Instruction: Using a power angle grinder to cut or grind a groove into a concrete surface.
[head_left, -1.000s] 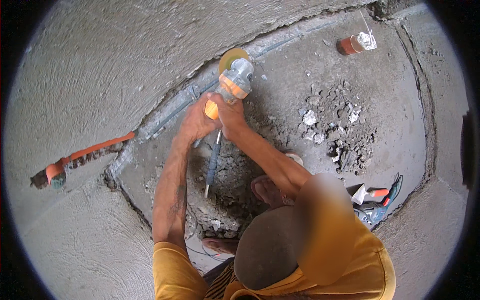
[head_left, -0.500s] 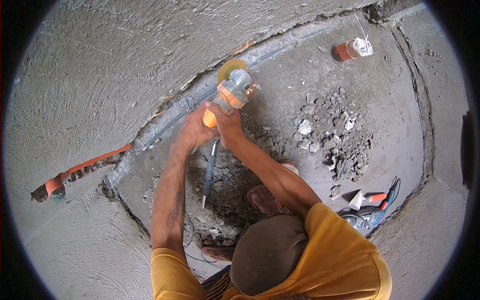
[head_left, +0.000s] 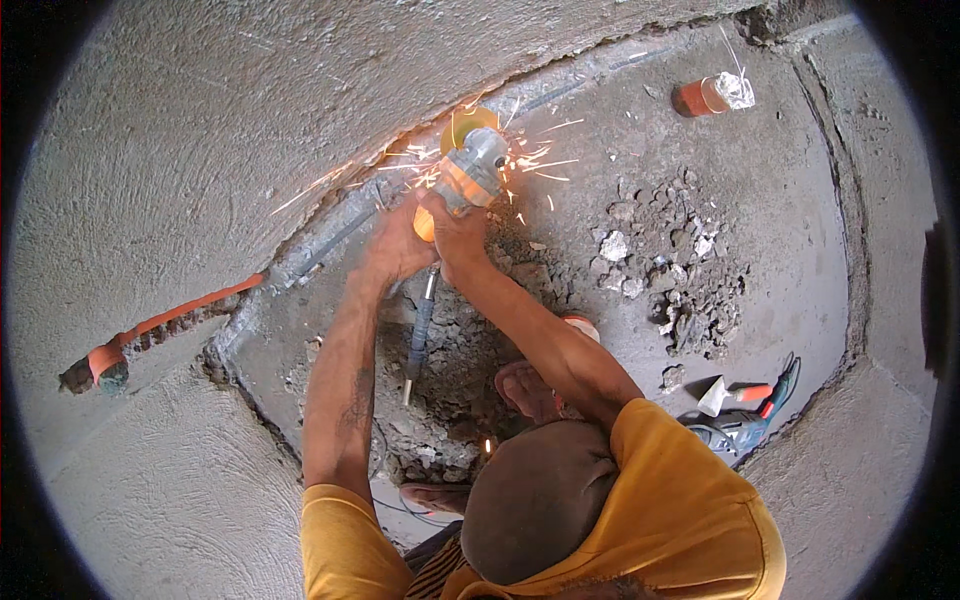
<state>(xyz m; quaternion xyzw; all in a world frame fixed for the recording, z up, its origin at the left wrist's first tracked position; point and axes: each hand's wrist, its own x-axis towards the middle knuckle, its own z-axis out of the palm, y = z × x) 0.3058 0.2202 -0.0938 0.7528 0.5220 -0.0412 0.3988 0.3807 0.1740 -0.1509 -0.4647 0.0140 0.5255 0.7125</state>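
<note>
My left hand (head_left: 400,245) and my right hand (head_left: 460,240) are both closed on the orange and silver angle grinder (head_left: 470,175). Its yellow disc (head_left: 462,122) is at the grey conduit (head_left: 340,240) in the groove at the wall's foot, with sparks spraying to both sides. The disc's exact contact point is hidden by the tool's head and sparks. A steel rod with a grey grip (head_left: 420,335) lies on broken rubble just below my hands.
An orange container with foil on top (head_left: 700,98) stands upper right. Loose rubble (head_left: 680,270) lies at the right. A trowel (head_left: 712,398) and a blue power tool (head_left: 745,428) are lower right. An orange pipe (head_left: 190,305) runs in the left wall's chase, and a foot (head_left: 525,390) is below.
Sparks, absent in the first frame and small in the second, now spray widely around the disc. The grinder moved down slightly, then a little up, still held in both hands.
</note>
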